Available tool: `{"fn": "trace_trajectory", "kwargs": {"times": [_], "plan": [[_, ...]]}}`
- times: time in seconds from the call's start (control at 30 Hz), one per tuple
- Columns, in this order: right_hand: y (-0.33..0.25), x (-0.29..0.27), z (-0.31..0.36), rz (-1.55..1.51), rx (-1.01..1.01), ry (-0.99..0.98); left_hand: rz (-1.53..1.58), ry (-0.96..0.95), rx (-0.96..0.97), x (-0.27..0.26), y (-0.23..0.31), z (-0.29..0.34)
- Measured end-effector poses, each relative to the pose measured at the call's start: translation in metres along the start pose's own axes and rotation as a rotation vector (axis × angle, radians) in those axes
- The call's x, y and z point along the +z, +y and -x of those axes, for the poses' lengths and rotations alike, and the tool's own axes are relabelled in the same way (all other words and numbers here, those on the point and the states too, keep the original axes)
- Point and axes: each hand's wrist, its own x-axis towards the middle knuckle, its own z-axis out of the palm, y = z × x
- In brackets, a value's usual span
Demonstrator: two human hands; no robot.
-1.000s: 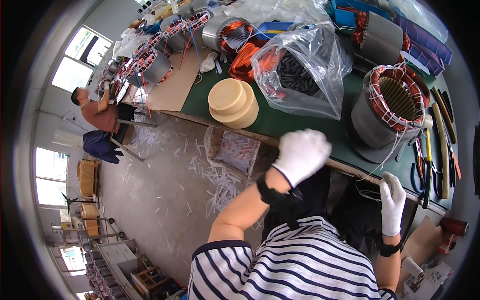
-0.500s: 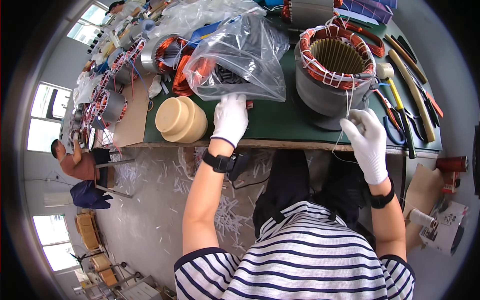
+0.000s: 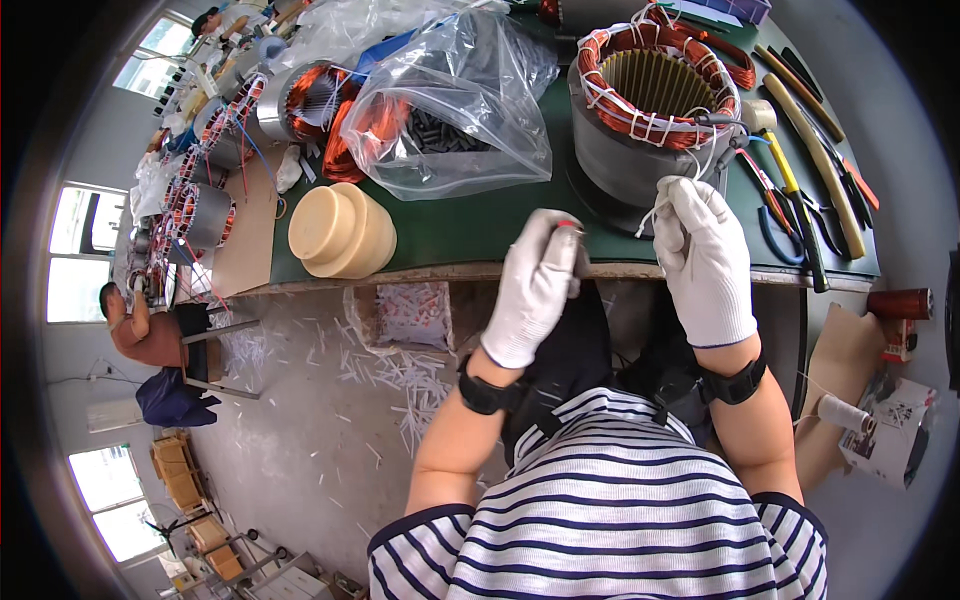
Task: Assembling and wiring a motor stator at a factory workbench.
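Note:
My left hand [image 3: 537, 275], in a white glove, is closed around a small red-and-metal lighter [image 3: 569, 224] just over the table's front edge. My gloved right hand [image 3: 703, 255] pinches the end of a white cord [image 3: 655, 212]. That cord hangs from the lacing on the motor stator [image 3: 625, 150], a grey cylinder with copper windings tied in white around its top rim. Dark-sleeved leads [image 3: 722, 120] come off the winding's right side, above my right hand. The fingers partly hide both the lighter and the cord's end.
Left of the stator lies a clear plastic bag [image 3: 450, 165] with dark small pieces, beside a cream stepped cylinder [image 3: 345, 232]. A mallet [image 3: 785, 165], pliers [image 3: 782, 225] and wooden sticks [image 3: 820, 170] lie on the right. Another person [image 3: 140, 330] works at far left.
My left hand has left the bag's edge, picked up the lighter and come right, toward my right hand. My right hand has closed on the cord and shifted slightly left.

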Motion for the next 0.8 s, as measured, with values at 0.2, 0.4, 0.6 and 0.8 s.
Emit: {"fn": "trace_trajectory", "kwargs": {"times": [0.2,0.4,0.6,0.8], "plan": [[0.003,0.003,0.003,-0.012,-0.051,0.004,0.142,0.065,-0.181,0.034,0.005,-0.004],[0.006,0.001,0.002,0.027,-0.013,0.042,0.140,0.029,-0.190,0.043,0.003,-0.002],[0.008,0.003,0.001,0.011,-0.016,0.062,0.052,0.104,-0.106,0.044,-0.013,-0.004],[0.004,0.002,0.004,0.067,-0.002,0.054,-0.379,0.250,0.177,0.012,-0.037,-0.031]]}}
